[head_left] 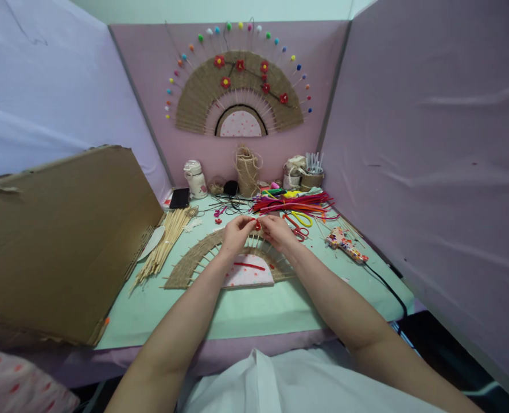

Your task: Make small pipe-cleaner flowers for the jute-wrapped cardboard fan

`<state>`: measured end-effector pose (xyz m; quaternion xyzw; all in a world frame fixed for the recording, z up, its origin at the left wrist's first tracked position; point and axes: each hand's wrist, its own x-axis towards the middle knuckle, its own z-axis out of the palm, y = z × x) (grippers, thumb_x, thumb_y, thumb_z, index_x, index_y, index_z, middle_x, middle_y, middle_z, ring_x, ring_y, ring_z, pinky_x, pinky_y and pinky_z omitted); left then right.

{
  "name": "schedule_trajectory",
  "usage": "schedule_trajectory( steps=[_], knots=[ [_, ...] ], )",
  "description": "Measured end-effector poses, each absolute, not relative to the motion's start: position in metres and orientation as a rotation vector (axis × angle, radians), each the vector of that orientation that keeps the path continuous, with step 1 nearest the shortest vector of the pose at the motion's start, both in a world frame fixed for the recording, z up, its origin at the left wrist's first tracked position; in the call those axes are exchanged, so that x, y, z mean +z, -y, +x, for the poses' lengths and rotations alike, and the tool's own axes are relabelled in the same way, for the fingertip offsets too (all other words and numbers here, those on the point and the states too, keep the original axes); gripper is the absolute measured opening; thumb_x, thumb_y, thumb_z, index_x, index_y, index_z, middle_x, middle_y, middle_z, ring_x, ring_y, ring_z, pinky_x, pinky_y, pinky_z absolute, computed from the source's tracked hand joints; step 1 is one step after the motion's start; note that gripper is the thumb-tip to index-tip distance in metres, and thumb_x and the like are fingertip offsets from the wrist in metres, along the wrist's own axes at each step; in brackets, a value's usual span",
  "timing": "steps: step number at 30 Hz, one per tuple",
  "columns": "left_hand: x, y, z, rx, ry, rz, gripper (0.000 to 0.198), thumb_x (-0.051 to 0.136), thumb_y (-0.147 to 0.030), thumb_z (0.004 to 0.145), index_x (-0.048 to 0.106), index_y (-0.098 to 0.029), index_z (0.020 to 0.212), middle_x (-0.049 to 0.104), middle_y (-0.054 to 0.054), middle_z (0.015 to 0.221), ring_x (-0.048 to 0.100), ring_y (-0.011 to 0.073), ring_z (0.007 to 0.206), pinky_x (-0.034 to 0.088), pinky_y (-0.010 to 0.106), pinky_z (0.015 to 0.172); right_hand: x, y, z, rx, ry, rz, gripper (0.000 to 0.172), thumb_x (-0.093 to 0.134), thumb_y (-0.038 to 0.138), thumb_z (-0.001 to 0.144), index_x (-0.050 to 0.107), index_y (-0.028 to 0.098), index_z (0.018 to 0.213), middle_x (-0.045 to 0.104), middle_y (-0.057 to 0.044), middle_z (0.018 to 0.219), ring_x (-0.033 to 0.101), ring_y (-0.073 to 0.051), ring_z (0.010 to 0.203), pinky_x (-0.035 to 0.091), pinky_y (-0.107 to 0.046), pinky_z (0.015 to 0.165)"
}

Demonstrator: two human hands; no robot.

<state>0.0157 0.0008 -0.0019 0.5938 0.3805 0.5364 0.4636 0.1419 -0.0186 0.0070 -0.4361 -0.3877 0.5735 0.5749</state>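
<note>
we're getting soft, fairly even light, a touch dim overall. the left wall [65,74] looks bluish and brighter, with a pale sheen across it, while the right wall [426,137] sits duller. shadows on the table [172,321] are faint, but the lower right corner drops to nearly black. our wide lens stretches the arms [172,332] toward the bottom edge, and the red bit [257,226] at our fingertips [251,223] is too mushy to read.

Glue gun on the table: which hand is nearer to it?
Right. The right hand is left of the glue gun; the left hand is farther left.
</note>
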Motion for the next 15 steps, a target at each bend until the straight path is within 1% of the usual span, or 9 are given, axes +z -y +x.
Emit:
schedule_trajectory(
  steps=[2, 3, 4, 6, 8, 9, 12, 15],
  knots=[
    [0.001, 0.000, 0.015, 1.284, -0.932, 1.329, 0.024, 0.072, -0.034, 0.063, 0.063, -0.014, 0.073, 0.063, 0.001, 0.065, 0.057, 0.0109, 0.061, 0.045, 0.024, 0.062, 0.007, 0.018, 0.145, 1.305, 1.008, -1.049, 0.027, 0.068, 0.037, 0.065, 0.048, 0.019, 0.060, 0.037, 0.007, 0.050, 0.033, -0.006, 0.045, 0.026, -0.021, 0.043],
    [0.002, 0.000, 0.014, 1.254, -0.928, 1.255, 0.025, 0.073, -0.034, 0.062, 0.063, -0.013, 0.072, 0.062, 0.001, 0.063, 0.055, 0.0098, 0.058, 0.044, 0.023, 0.059, 0.007, 0.017, 0.147, 1.235, 1.081, -1.065, 0.024, 0.065, 0.038, 0.068, 0.051, 0.019, 0.063, 0.042, 0.006, 0.053, 0.037, -0.007, 0.048, 0.030, -0.021, 0.045],
    [0.004, 0.001, 0.013, 1.219, -0.922, 1.190, 0.026, 0.074, -0.033, 0.060, 0.063, -0.013, 0.071, 0.061, 0.001, 0.062, 0.054, 0.0088, 0.056, 0.043, 0.022, 0.057, 0.008, 0.017, 0.149, 1.129, 1.169, -1.075, 0.021, 0.063, 0.038, 0.071, 0.055, 0.019, 0.068, 0.048, 0.004, 0.059, 0.042, -0.009, 0.053, 0.034, -0.022, 0.050],
    [0.007, 0.002, 0.010, 1.159, -0.901, 1.110, 0.028, 0.076, -0.033, 0.057, 0.063, -0.013, 0.071, 0.059, 0.000, 0.060, 0.051, 0.0071, 0.054, 0.041, 0.020, 0.054, 0.009, 0.017, 0.155, 0.864, 1.376, -1.060, 0.018, 0.060, 0.035, 0.074, 0.061, 0.019, 0.084, 0.059, -0.001, 0.079, 0.051, -0.012, 0.068, 0.041, -0.025, 0.061],
    [0.010, 0.003, 0.008, 1.134, -0.874, 1.088, 0.029, 0.078, -0.033, 0.056, 0.063, -0.012, 0.070, 0.057, 0.000, 0.059, 0.049, 0.0059, 0.052, 0.039, 0.019, 0.052, 0.011, 0.017, 0.160, 0.639, 1.593, -0.994, 0.022, 0.058, 0.030, 0.077, 0.062, 0.021, 0.097, 0.060, -0.004, 0.096, 0.054, -0.014, 0.081, 0.043, -0.027, 0.069],
    [0.010, 0.004, 0.007, 1.128, -0.863, 1.086, 0.030, 0.078, -0.034, 0.056, 0.063, -0.012, 0.070, 0.057, 0.000, 0.059, 0.048, 0.0056, 0.052, 0.038, 0.019, 0.051, 0.011, 0.017, 0.162, 0.553, 1.691, -0.955, 0.023, 0.057, 0.027, 0.079, 0.062, 0.022, 0.100, 0.059, -0.005, 0.100, 0.054, -0.015, 0.085, 0.043, -0.028, 0.072],
    [0.011, 0.004, 0.006, 1.111, -0.851, 1.081, 0.032, 0.079, -0.036, 0.055, 0.063, -0.013, 0.070, 0.056, 0.000, 0.059, 0.047, 0.0056, 0.052, 0.037, 0.019, 0.050, 0.010, 0.016, 0.167, 0.332, 1.875, -0.890, 0.017, 0.054, 0.022, 0.082, 0.064, 0.021, 0.097, 0.058, -0.007, 0.099, 0.054, -0.018, 0.093, 0.043, -0.031, 0.079],
    [0.009, 0.003, 0.006, 1.079, -0.851, 1.096, 0.031, 0.078, -0.036, 0.055, 0.063, -0.013, 0.069, 0.054, 0.000, 0.059, 0.047, 0.0059, 0.053, 0.037, 0.019, 0.050, 0.008, 0.014, 0.167, 0.182, 1.944, -0.892, 0.013, 0.052, 0.021, 0.085, 0.064, 0.020, 0.088, 0.059, -0.007, 0.095, 0.053, -0.019, 0.093, 0.042, -0.034, 0.084]
  ],
)
